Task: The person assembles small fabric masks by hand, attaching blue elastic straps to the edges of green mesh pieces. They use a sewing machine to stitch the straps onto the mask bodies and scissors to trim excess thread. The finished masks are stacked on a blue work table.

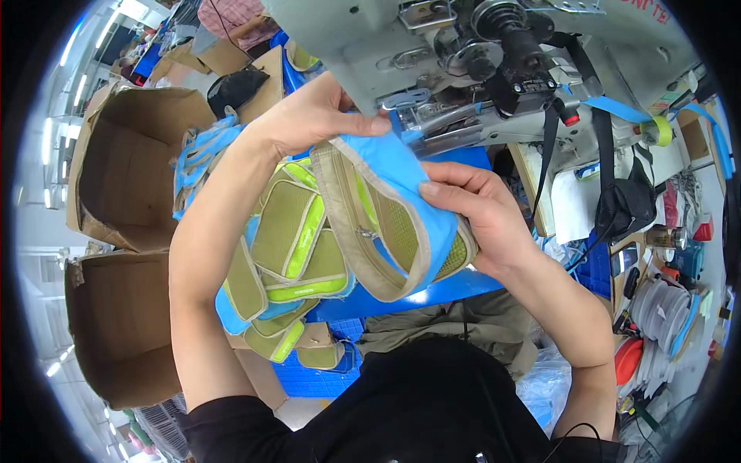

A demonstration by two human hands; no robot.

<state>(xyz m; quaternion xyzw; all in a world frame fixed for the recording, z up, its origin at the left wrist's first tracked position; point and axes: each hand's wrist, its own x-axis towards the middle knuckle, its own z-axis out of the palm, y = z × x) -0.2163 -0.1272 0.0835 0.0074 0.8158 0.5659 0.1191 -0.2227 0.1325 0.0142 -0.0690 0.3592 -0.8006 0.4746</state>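
Observation:
Between my hands is a pouch (436,212) with blue fabric, khaki zippered edging and olive mesh; its mouth gapes toward me. My left hand (316,116) is closed on its upper blue edge, thumb on top, and the other fingers are mostly hidden. On the opposite side, my right hand (482,204) pinches the blue cloth between thumb and fingers. Just beyond the pouch's top edge sits the working end of a sewing machine (451,127), close to my left fingertips. Left of the pouch lies a heap of similar olive and lime-green pouches (289,224).
Two open cardboard boxes (116,324) stand at the left. Blue strips (204,158) hang by the upper box. The machine has blue binding tape (617,108) running to its right. Reels of tape (664,316) are stacked at far right. A person's patterned sleeve (235,19) shows at the back.

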